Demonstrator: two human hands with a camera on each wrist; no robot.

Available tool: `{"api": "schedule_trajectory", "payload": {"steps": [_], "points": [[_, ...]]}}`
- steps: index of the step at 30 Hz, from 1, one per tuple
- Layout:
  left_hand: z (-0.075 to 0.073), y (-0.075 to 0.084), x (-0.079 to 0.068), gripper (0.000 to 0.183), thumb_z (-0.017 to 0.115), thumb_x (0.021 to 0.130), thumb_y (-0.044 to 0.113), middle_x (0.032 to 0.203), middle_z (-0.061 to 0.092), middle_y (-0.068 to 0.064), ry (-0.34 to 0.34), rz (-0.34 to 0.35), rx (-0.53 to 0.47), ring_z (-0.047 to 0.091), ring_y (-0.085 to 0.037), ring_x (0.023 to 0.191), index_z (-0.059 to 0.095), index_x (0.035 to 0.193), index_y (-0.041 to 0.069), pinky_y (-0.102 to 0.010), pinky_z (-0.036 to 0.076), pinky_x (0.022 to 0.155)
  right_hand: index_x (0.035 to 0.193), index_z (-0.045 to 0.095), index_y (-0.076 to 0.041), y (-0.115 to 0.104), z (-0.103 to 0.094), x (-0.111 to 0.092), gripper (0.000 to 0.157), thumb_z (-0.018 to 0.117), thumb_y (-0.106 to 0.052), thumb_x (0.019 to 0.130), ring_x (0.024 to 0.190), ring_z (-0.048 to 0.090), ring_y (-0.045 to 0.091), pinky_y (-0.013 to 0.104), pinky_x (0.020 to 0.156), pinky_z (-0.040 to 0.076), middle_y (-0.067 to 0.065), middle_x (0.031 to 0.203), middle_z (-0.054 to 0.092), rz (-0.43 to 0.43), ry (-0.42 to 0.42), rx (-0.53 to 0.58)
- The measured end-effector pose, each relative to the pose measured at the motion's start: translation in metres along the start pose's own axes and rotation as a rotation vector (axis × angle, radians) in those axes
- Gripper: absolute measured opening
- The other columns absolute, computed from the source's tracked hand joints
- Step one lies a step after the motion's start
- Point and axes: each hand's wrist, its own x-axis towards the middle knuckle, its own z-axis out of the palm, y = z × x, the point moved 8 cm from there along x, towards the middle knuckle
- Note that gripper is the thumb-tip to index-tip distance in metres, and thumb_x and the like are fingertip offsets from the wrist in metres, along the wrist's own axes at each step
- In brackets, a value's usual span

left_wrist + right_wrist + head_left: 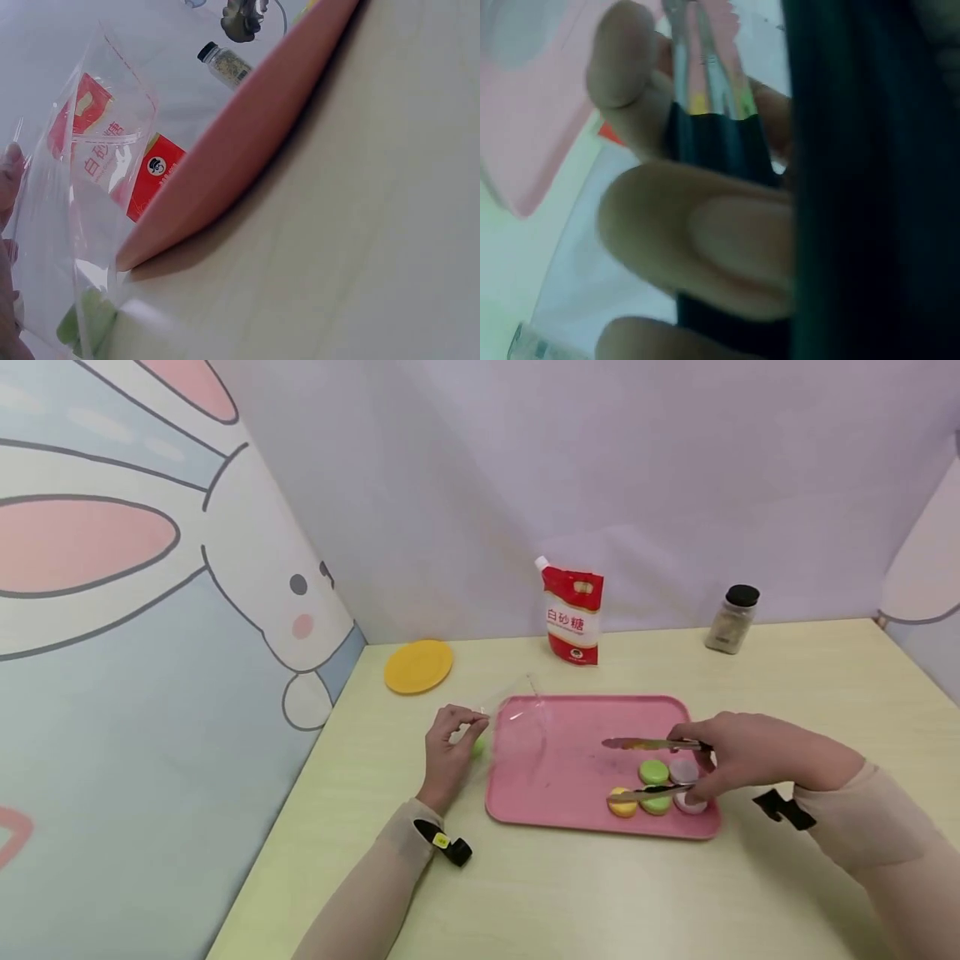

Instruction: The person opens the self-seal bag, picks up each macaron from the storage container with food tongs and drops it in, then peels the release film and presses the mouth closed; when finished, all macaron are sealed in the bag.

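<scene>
Thumb and fingers of my left hand [450,756] pinch the upper edge of a clear plastic bag [97,195], just left of the pink tray [562,760]. Low in the bag sits a green macaron [88,322]. With my right hand [757,750] I grip dark-handled tongs [637,744], their arms spread apart over the tray's right part. Below and around them are a green macaron [653,771], a lilac one [683,771], a yellow one [622,807] and a pale one [690,803]. In the right wrist view, fingers wrap the handles.
A red and white sugar pouch [573,614] stands behind the tray, by the back wall. To its right is a black-capped jar [731,620]. A yellow plate [418,667] lies at the back left, near the table's left edge.
</scene>
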Motion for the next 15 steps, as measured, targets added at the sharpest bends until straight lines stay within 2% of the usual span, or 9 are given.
{"api": "schedule_trajectory", "payload": {"steps": [3, 5, 8, 10, 13, 15], "points": [[-0.001, 0.0, 0.0, 0.005, 0.074, 0.089, 0.0, 0.095, 0.065, -0.009, 0.0, 0.011, -0.007, 0.055, -0.026, 0.094, 0.076, 0.093, 0.002, -0.054, 0.039, 0.077, 0.108, 0.063, -0.028, -0.007, 0.006, 0.002, 0.052, 0.086, -0.052, 0.067, 0.06, 0.047, 0.006, 0.029, 0.054, 0.038, -0.013, 0.07, 0.054, 0.002, -0.011, -0.039], [-0.001, 0.001, 0.0, 0.005, 0.074, 0.09, 0.002, 0.095, 0.066, -0.006, -0.003, 0.025, -0.011, 0.055, -0.024, 0.093, 0.076, 0.094, 0.003, -0.053, 0.039, 0.076, 0.106, 0.063, -0.028, -0.009, 0.008, 0.004, 0.05, 0.086, -0.047, 0.066, 0.06, 0.047, 0.007, 0.031, 0.054, 0.038, -0.012, 0.07, 0.053, 0.016, -0.008, -0.073], [0.0, 0.005, 0.001, 0.005, 0.073, 0.091, 0.004, 0.095, 0.065, -0.004, -0.009, 0.008, -0.01, 0.055, -0.022, 0.093, 0.076, 0.094, 0.004, -0.05, 0.039, 0.078, 0.107, 0.064, -0.026, -0.009, 0.008, 0.008, 0.047, 0.085, -0.042, 0.068, 0.057, 0.046, 0.008, 0.031, 0.052, 0.037, -0.011, 0.067, 0.052, 0.028, 0.018, -0.108], [-0.001, 0.013, 0.002, 0.005, 0.073, 0.091, 0.004, 0.095, 0.065, -0.005, -0.006, 0.018, -0.012, 0.055, -0.022, 0.093, 0.077, 0.094, 0.005, -0.045, 0.04, 0.078, 0.11, 0.064, -0.023, -0.008, 0.007, 0.011, 0.047, 0.083, -0.043, 0.072, 0.056, 0.046, 0.009, 0.031, 0.051, 0.037, -0.01, 0.066, 0.05, 0.022, 0.05, -0.134], [0.0, 0.019, 0.003, 0.005, 0.072, 0.09, -0.003, 0.093, 0.064, -0.014, 0.001, 0.027, -0.019, 0.055, -0.028, 0.091, 0.075, 0.093, -0.001, -0.041, 0.04, 0.078, 0.106, 0.064, -0.024, -0.006, 0.007, 0.014, 0.042, 0.081, -0.048, 0.077, 0.054, 0.045, 0.009, 0.032, 0.05, 0.037, -0.009, 0.065, 0.049, 0.005, 0.087, -0.176], [-0.001, 0.018, 0.002, 0.005, 0.071, 0.091, -0.003, 0.094, 0.064, -0.014, 0.001, 0.031, -0.021, 0.055, -0.028, 0.091, 0.074, 0.094, -0.001, -0.04, 0.039, 0.078, 0.102, 0.063, -0.025, -0.005, 0.008, 0.016, 0.04, 0.081, -0.052, 0.078, 0.055, 0.044, 0.009, 0.032, 0.05, 0.036, -0.01, 0.065, 0.048, -0.004, 0.092, -0.191]]}}
